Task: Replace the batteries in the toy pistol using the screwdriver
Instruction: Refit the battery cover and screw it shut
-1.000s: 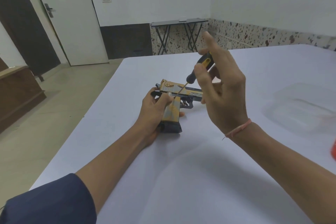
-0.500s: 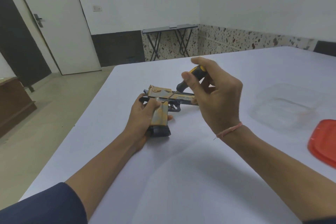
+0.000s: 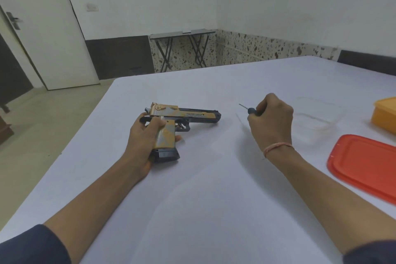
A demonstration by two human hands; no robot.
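Toward the left edge of the white counter [image 3: 214,188], the left hand [image 3: 142,142] is wrapped around the handle of the toy pistol [image 3: 182,117]. Its grip is closed: the thumb lies across the near face of the handle and the fingers curl around the far side, with one fingertip showing past the handle's right edge. The pistol lies on its side on the counter, gold and grey on the slide and handle, black along the barrel and at the base of the magazine. Its muzzle points toward the right edge and its handle points back toward the near edge.

Near the middle of the counter, well apart from the pistol's muzzle, the right hand [image 3: 271,122] is closed into a fist around the screwdriver [image 3: 248,109]. Only the dark front of the handle and the thin metal shaft show beyond the fingers; the shaft points left and slightly toward the far edge, and its tip touches nothing. A thin pink band circles the right wrist. Whether the hand rests on the counter cannot be told.

Just beyond the right hand, a clear plastic container [image 3: 317,115] sits on the counter. At the right edge an orange container [image 3: 384,114] is partly cut off by the frame, and nearer the near-right corner a red lid [image 3: 364,167] lies flat.
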